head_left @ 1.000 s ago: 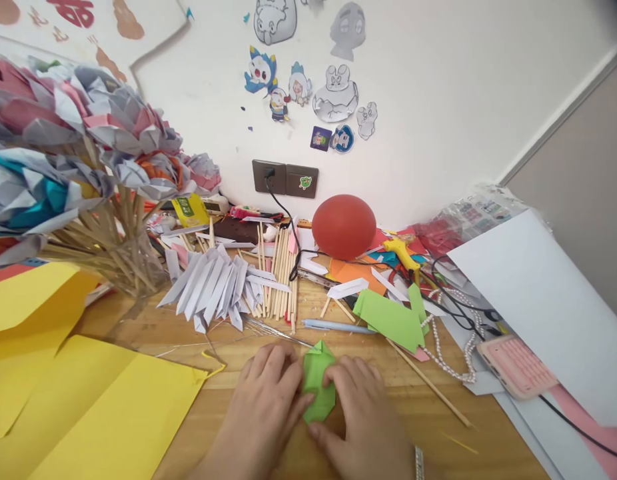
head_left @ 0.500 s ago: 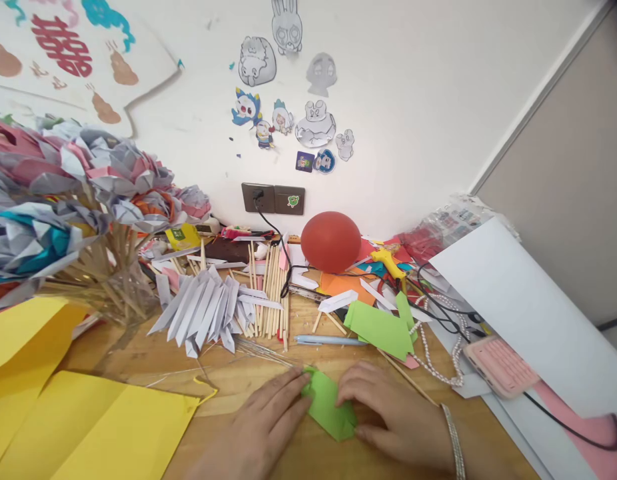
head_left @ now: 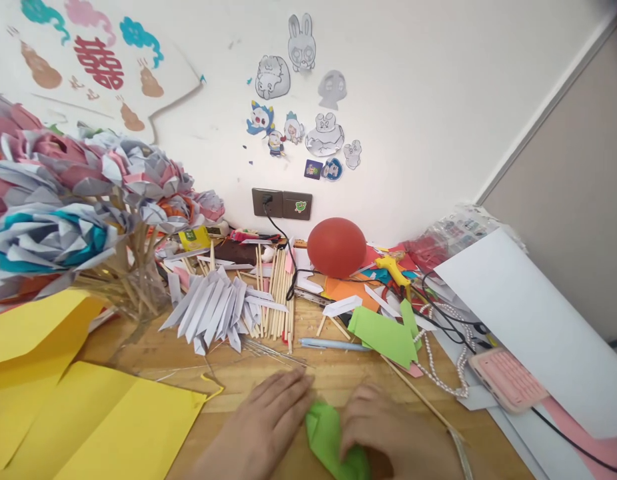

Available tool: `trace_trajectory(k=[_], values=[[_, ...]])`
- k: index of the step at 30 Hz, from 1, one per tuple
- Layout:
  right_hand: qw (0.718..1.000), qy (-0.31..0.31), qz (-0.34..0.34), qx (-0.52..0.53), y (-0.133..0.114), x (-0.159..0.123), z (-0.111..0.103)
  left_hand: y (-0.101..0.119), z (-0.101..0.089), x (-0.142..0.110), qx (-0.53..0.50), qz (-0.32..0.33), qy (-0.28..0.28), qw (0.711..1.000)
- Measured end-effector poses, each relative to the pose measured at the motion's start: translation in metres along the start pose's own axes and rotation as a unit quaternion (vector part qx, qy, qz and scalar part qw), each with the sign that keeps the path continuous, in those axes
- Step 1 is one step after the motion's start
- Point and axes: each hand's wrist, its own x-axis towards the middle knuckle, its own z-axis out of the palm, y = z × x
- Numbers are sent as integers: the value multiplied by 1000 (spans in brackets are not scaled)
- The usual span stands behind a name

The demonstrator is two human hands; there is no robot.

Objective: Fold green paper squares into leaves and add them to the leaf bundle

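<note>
A piece of green paper (head_left: 324, 430) lies near the front of the wooden desk, bent up and partly curled. My left hand (head_left: 271, 420) rests flat along its left side, fingers stretched out together and pointing away from me. On the right, the curled fingers of my right hand (head_left: 376, 427) grip the paper's near right part; this hand is smeared by motion. A bracelet circles my right wrist. Beyond my hands are a light blue pen (head_left: 333, 345) and more green paper strips (head_left: 383, 333).
Folded white paper pieces (head_left: 208, 310) and wooden sticks (head_left: 277, 293) lie behind. A red balloon (head_left: 337, 247) sits by the wall. Yellow sheets (head_left: 128, 427) cover the left, below paper flowers (head_left: 48, 233). At right are a yellow glue gun (head_left: 392, 270), bead strings, cables and a pink calculator-like device (head_left: 508, 379).
The green paper has gone from lying flat to bent up and has shifted nearer to me. My right hand has closed over its near part. The camera view has shifted slightly.
</note>
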Motion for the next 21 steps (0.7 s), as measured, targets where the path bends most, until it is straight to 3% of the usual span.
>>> trace_trajectory(k=[3, 5, 9, 12, 16, 21], values=[[998, 29, -45, -43, 5, 3, 16, 2, -5, 2, -3, 40, 8, 999], [997, 51, -33, -39, 8, 3, 20, 3, -6, 1, 18, 58, 20, 998], [996, 89, -4, -18, 11, 2, 17, 4, 1, -8, 72, 12, 88, 994], [984, 158, -26, -75, 12, 7, 20, 2, 7, -17, 108, -18, 99, 989], [955, 230, -52, -181, 13, 16, 33, -2, 4, -22, 118, 28, 56, 991], [937, 238, -70, -248, 14, 20, 39, -10, -7, -17, 57, 44, 126, 989]])
